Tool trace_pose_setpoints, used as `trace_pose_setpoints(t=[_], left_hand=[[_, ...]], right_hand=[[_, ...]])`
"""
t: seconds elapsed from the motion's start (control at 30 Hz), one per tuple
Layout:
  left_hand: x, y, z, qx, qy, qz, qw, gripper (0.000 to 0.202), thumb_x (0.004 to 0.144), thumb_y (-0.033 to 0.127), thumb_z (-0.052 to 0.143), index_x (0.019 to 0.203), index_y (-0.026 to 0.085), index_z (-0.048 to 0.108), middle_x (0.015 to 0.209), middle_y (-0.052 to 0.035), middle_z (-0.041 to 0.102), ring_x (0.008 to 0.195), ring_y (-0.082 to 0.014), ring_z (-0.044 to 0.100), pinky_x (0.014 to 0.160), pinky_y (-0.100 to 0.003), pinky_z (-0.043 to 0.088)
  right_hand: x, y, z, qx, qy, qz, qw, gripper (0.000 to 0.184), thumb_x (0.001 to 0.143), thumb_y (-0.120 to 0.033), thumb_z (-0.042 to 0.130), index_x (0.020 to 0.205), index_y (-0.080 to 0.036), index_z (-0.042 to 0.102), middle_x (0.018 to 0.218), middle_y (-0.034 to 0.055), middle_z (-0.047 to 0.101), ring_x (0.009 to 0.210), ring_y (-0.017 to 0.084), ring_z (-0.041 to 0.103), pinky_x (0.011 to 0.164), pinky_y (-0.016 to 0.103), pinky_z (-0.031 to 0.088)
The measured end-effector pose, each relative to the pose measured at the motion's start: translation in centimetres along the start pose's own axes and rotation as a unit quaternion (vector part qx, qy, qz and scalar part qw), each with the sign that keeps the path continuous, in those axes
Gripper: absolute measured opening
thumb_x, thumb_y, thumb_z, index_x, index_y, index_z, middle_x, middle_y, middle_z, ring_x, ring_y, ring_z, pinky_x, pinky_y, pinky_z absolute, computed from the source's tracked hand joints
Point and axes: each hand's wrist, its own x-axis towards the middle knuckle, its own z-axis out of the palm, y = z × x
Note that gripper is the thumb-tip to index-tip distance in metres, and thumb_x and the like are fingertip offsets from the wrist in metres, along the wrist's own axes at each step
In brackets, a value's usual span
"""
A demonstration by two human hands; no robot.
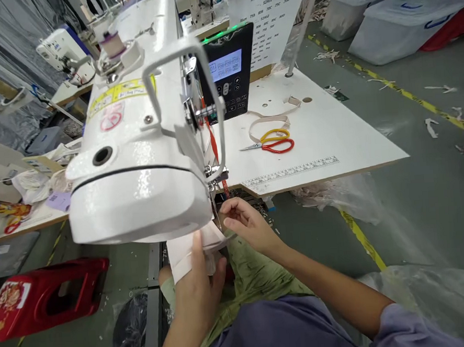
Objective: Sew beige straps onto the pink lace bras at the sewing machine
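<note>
A large white sewing machine [136, 142] fills the middle of the view. Below its needle end, my left hand [197, 288] grips a pale pink fabric piece [182, 255] from underneath, fingers wrapped round it. My right hand [245, 222] sits just right of the needle [215, 208], its fingers pinched together at the fabric's edge. A red thread or ribbon [214, 143] hangs down beside the needle bar. The fabric's upper part is hidden under the machine head.
Red and yellow scissors [271, 142] and a beige strap loop [270, 120] lie on the white table [331, 131], with a printed ruler [290, 171] along its front edge. A black control panel [228, 74] stands behind. A red stool [46, 297] is left; plastic bins [399, 22] far right.
</note>
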Motion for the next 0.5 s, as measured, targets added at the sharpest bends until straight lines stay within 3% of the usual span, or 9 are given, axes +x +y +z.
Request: trace_pose_setpoints(t=[0.13,0.33,0.4,0.5], left_hand=[[-0.1,0.3,0.0,-0.006,0.02,-0.016,1.0,0.085,0.099,0.046,0.049,0.158,0.005,0.005,0.092,-0.0182,0.073,0.066,-0.0245,0.07,0.05,-0.026,0.046],[-0.3,1.3,0.2,-0.021,-0.034,-0.056,0.998,0.084,0.101,0.044,0.042,0.157,0.004,-0.005,0.077,-0.0113,0.073,0.048,-0.0217,0.063,0.043,-0.026,0.04],[-1.2,1.9,1.5,-0.021,-0.026,-0.056,0.998,0.084,0.101,0.043,0.043,0.158,0.005,-0.005,0.089,-0.0168,0.075,0.054,-0.0235,0.068,0.045,-0.027,0.044],[-3.4,3.4,4.1,-0.052,0.009,-0.005,0.999,0.087,0.098,0.04,0.049,0.159,0.009,-0.004,0.131,-0.0294,0.061,0.097,-0.0316,0.073,0.067,-0.036,0.058]], right_hand=[[-0.2,0.0,0.5,-0.002,0.002,0.006,1.0,0.023,0.085,-0.039,0.065,0.095,-0.022,0.054,0.094,0.0028,0.057,0.085,0.017,0.057,0.077,0.031,0.049],[-1.6,-1.3,1.1,-0.107,0.009,-0.032,0.994,0.026,0.083,-0.037,0.069,0.097,-0.022,0.055,0.095,0.0024,0.062,0.087,0.019,0.059,0.081,0.032,0.047],[-2.7,-1.4,1.3,-0.105,-0.003,-0.017,0.994,0.025,0.085,-0.038,0.068,0.1,-0.021,0.057,0.096,0.0024,0.063,0.088,0.019,0.06,0.078,0.032,0.047],[-4.8,-1.3,0.9,-0.074,-0.019,0.013,0.997,0.017,0.091,-0.036,0.06,0.1,-0.021,0.062,0.092,0.0022,0.064,0.083,0.019,0.058,0.071,0.03,0.045]])
